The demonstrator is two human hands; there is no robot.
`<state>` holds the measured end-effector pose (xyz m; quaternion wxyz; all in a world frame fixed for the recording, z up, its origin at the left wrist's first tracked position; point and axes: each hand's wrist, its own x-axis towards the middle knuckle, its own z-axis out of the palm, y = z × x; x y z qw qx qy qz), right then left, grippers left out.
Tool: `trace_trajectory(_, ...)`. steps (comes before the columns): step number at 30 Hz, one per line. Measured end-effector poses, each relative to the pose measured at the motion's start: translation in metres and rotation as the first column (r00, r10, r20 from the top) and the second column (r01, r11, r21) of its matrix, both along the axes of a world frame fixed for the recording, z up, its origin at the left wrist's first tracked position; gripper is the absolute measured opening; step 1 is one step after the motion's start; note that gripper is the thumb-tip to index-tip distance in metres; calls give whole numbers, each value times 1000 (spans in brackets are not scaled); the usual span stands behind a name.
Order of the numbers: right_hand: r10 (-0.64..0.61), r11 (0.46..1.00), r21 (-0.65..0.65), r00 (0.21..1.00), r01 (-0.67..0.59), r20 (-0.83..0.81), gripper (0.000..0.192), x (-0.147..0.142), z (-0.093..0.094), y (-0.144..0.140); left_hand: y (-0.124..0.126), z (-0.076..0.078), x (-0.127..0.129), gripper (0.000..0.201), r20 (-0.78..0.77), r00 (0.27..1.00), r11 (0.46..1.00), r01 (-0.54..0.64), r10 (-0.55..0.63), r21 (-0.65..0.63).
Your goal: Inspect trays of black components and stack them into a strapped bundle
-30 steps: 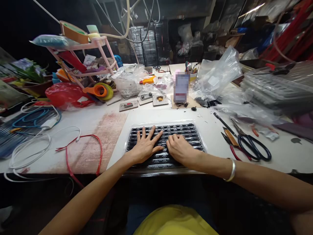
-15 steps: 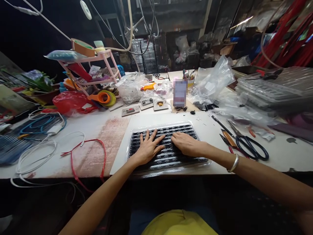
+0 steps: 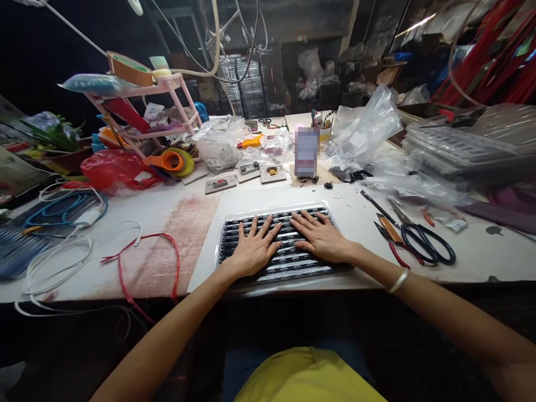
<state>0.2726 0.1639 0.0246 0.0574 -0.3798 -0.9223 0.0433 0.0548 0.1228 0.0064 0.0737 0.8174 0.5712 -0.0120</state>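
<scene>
Left hand (image 3: 253, 250) and right hand (image 3: 321, 237) lie flat, fingers spread, gripping nothing, side by side on the clear-lidded tray (image 3: 234, 223) of dark parts at the table's (image 3: 167, 209) near edge. Scissors (image 3: 422, 240) right of tray; red wire (image 3: 142, 245) left; pink rack (image 3: 167, 95) farther back.

My right hand (image 3: 321, 239) now lies flat with fingers spread on the black tray (image 3: 234, 234), where a second ago it is curled. My left hand (image 3: 252, 249) sits a little nearer the tray's far edge than before.
</scene>
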Motion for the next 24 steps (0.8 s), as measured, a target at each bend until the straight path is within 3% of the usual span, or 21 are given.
trace_trajectory(3, 11, 989, -145, 999, -5, 42, 65, 10, -15, 4, -1, -2, -11, 58, 22, 1000, 1000, 17, -17, 1)
trace_trajectory(6, -71, 984, -161, 997, 71, 9, 57, 31, -25, 2, -9, -6, -45, 54, 84, 996, 1000, -6, 7, -5)
trace_trajectory(9, -189, 982, -5, 978, 190, -90, 46, 46, -29, -6, -21, -10, -77, 50, 150, 981, 992, -126, 123, 10)
trace_trajectory(11, -141, 979, 125, 980, 159, -139, 39, 47, -27, -12, -27, -12, -83, 46, 143, 979, 986, -155, 144, 65)
trace_trajectory(13, -27, 982, 182, 988, 54, -150, 35, 39, -22, -16, -28, -12, -74, 43, 125, 990, 988, -84, 68, 127)
trace_trajectory(15, 58, 989, 143, 986, -36, -157, 29, 31, -15, -17, -25, -11, -57, 47, 140, 988, 984, 41, -65, 171)
trace_trajectory(18, 89, 996, 41, 983, -83, -162, 18, 22, -6, -13, -16, -7, -30, 49, 187, 956, 956, 182, -227, 232)
trace_trajectory(20, 87, 996, -24, 987, -91, -135, 14, 21, -3, -8, -10, -2, -15, 38, 211, 942, 947, 207, -260, 244)
trace_trajectory(24, 133, 983, -118, 988, -141, -74, 6, 20, 3, 6, 2, 7, 9, 20, 253, 943, 967, 169, -215, 192)
